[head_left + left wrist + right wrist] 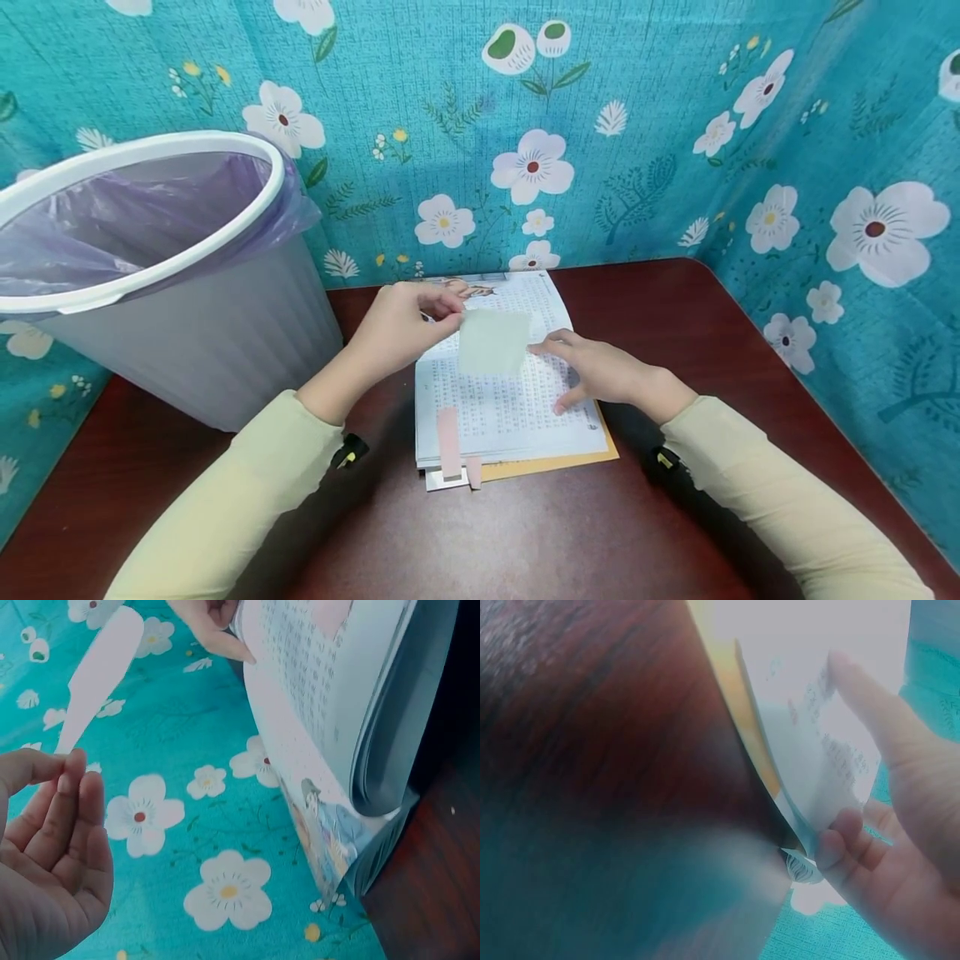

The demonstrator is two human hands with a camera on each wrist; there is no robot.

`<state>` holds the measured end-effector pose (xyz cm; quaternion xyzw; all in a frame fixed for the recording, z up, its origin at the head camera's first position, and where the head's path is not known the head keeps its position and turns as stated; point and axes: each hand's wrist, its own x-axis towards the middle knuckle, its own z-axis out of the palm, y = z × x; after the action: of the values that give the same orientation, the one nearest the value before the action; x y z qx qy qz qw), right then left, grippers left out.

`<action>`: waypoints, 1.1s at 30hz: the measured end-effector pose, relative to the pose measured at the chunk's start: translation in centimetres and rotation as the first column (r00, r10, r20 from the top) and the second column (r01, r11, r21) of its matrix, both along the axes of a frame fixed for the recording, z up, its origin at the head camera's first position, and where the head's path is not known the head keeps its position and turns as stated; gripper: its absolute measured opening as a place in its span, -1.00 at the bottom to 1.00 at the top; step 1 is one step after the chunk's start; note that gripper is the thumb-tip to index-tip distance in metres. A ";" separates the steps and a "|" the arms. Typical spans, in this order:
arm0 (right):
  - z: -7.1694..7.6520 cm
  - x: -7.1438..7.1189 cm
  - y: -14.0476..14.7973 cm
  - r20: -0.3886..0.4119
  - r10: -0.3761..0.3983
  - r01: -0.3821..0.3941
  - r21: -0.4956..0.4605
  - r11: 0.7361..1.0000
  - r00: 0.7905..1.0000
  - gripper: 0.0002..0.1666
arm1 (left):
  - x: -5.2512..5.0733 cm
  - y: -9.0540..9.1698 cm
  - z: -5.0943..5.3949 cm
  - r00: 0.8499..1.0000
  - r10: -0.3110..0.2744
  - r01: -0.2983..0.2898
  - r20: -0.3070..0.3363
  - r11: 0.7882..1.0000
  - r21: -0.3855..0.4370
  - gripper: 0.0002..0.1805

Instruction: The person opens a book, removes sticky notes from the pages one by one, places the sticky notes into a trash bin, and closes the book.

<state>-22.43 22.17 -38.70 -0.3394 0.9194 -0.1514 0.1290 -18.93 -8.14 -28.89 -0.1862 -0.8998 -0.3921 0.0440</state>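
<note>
A pale green sticky note (495,342) hangs above the open book (510,417), pinched at its upper left corner between thumb and fingers of my left hand (408,321). The left wrist view shows the same note (105,671) tilted and slightly bent, apart from the page. Over the book's right side is my right hand (607,367), fingers spread. In the right wrist view this hand (900,817) has its fingertips at the page edge and its thumb over the printed page (810,742). Pink sticky strips (448,442) stick to the lower left page.
A grey wastebasket (247,333) lined with a purple bag (127,221) stands on the left of the dark red table (510,542). A flowered teal cloth (450,108) hangs behind and to the right. Something yellow (555,468) lies under the book's pages.
</note>
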 end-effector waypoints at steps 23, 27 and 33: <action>-0.3 0.1 0.1 0.007 0.013 -0.013 -0.012 1.000 1.000 0.14 | 4.6 -6.2 6.1 0.989 0.144 -0.136 -0.045 0.980 0.142 -0.86; 0.0 0.0 -0.1 -0.007 0.019 -0.019 -0.001 1.000 1.000 0.14 | 5.4 -7.3 8.0 0.980 0.169 -0.151 -0.109 0.976 0.155 -0.87; 0.3 -0.3 0.1 -0.011 0.017 -0.017 0.010 1.000 1.000 0.14 | 6.1 -9.5 10.8 0.954 0.240 -0.190 -0.178 0.946 0.261 -0.84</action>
<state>-22.69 22.29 -38.37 -0.3474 0.9179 -0.1437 0.1272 -12.80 -17.63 -18.06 -0.1197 -0.8508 -0.4699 0.2026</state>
